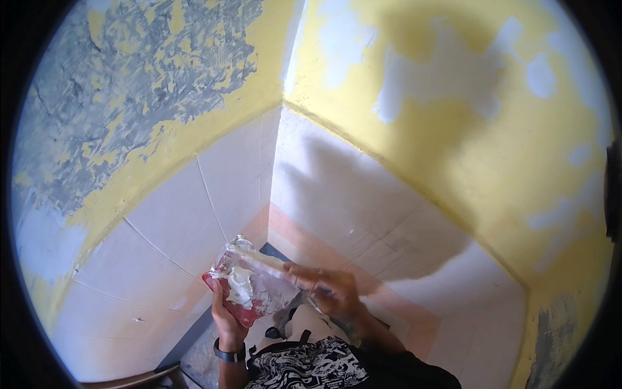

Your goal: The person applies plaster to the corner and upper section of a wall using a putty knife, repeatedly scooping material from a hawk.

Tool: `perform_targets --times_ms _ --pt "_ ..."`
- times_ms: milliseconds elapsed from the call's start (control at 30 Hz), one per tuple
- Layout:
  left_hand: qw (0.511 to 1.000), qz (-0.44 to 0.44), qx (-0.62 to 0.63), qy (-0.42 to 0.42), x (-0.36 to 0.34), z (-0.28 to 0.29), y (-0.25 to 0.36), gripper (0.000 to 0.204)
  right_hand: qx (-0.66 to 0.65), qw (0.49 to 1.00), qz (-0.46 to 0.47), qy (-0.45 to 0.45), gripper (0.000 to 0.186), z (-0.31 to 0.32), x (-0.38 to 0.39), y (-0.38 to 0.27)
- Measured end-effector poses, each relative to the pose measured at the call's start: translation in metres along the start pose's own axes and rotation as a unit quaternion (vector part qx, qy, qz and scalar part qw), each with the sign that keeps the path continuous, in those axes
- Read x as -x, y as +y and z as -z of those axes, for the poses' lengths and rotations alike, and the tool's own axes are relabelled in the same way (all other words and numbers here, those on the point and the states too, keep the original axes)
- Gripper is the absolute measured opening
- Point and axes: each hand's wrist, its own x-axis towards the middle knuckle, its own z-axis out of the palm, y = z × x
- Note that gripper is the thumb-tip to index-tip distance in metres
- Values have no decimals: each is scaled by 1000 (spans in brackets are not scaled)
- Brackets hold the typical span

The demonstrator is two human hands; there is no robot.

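Observation:
My left hand, with a dark band on its wrist, grips the edge of a red board smeared with white putty. A thick lump of putty sits on the board's left part. My right hand is closed around a putty-coated scraper. The scraper's long, pale edge lies across the upper part of the board; whether it touches the surface is hard to tell. My right fingers are slightly blurred.
Two walls meet in a corner ahead. The left yellow wall has a large scraped grey area; the right one carries white putty patches. Pale tiles with a pink band cover the lower walls. A board-like edge shows lower left.

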Motion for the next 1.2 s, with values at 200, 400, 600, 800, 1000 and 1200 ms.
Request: perform_targets --times_ms 200,400,600,800,1000,1200 --pt "999 -15 -15 25 -7 11 -5 47 66 995 13 -79 43 -1 48 48" --pt "997 -31 -10 66 1 30 17 45 79 979 -168 82 29 21 44 69" --pt "998 11 -53 35 -24 20 20 42 -225 927 -291 79 43 57 4 41" --pt "992 79 -23 -91 -29 38 15 49 -222 926 -304 23 51 51 -1 50" --pt "983 43 -176 -40 -24 -34 20 59 -166 931 -321 43 52 74 -20 22" --pt "979 49 -197 -23 -22 -53 5 63 -183 921 -332 85 53 66 -16 23"
